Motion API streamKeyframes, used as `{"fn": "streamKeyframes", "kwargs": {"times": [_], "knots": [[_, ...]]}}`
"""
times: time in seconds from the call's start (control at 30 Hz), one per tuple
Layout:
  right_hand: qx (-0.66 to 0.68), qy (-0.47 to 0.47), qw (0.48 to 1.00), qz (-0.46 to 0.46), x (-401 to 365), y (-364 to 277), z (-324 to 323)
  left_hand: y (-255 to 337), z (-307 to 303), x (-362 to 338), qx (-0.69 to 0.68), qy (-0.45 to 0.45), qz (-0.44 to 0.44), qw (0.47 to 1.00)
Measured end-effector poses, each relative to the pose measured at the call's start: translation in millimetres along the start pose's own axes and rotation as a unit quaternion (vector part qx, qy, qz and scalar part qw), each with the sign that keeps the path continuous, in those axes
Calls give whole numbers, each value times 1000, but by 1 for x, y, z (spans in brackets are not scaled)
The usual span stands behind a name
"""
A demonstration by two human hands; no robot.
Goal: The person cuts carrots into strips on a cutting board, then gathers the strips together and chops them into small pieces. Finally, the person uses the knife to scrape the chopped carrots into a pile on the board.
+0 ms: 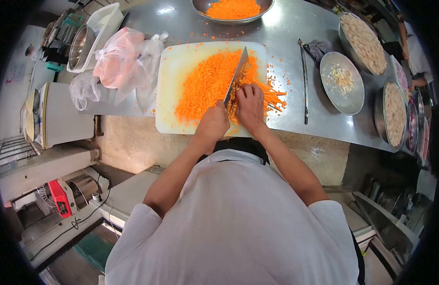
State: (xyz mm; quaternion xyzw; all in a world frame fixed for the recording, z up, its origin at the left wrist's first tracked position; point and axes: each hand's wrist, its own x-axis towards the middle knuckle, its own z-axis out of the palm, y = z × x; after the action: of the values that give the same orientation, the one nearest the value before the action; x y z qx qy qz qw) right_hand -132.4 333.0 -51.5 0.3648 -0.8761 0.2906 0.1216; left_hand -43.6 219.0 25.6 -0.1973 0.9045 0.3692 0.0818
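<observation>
My left hand (213, 123) is closed around the handle of a kitchen knife (236, 75), its broad blade pointing away from me over the cutting board (168, 71). Just right of the blade, my right hand (250, 105) presses with curled fingers on a bundle of carrot strips (272, 97), whose ends stick out to the right. Left of the knife spreads a large heap of finely diced carrot (200, 83). Small orange bits lie scattered around the white board. My fingers hide part of the strips and the knife handle.
Beyond the board stands a metal bowl (238, 20) of diced carrot. Plastic bags (119, 59) and a white basket (108, 33) are at left. At right are a dark stick (305, 85), a bowl with chopped bits (345, 102) and large filled bowls (343, 42). Another person (416, 52) stands far right.
</observation>
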Motion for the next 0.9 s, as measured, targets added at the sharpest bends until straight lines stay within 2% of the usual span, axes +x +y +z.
{"fn": "streamKeyframes", "kwargs": {"times": [0.07,0.17,0.3,0.37,0.47,0.6,0.63,0.7,0.77,0.8,0.9], "knots": [[4,22,1000,-1,5,0,1,4,-20,-6,43,7,36,998],[15,28,999,0,6,-1,-2,-33,13,-1,67,33,33,997],[33,40,999,-14,10,1,-10,-11,-16,13,62,50,47,996],[69,-3,998,7,9,3,-15,-2,-30,-3,73,18,9,997],[85,23,996,-9,8,6,-15,-36,-10,11,105,37,40,993],[80,25,995,-49,11,7,-25,-16,-44,15,74,23,66,995],[88,5,993,-74,3,4,-31,-20,-42,9,75,22,67,995],[94,-13,991,-97,-9,2,-38,-35,-33,6,121,45,12,992],[156,-158,959,-174,-23,0,-40,-51,-36,24,112,51,37,992],[155,-162,958,-179,-29,1,-37,-56,-38,29,103,61,62,991],[153,-199,943,-220,-37,0,-29,-30,-71,16,70,36,12,997]]}}
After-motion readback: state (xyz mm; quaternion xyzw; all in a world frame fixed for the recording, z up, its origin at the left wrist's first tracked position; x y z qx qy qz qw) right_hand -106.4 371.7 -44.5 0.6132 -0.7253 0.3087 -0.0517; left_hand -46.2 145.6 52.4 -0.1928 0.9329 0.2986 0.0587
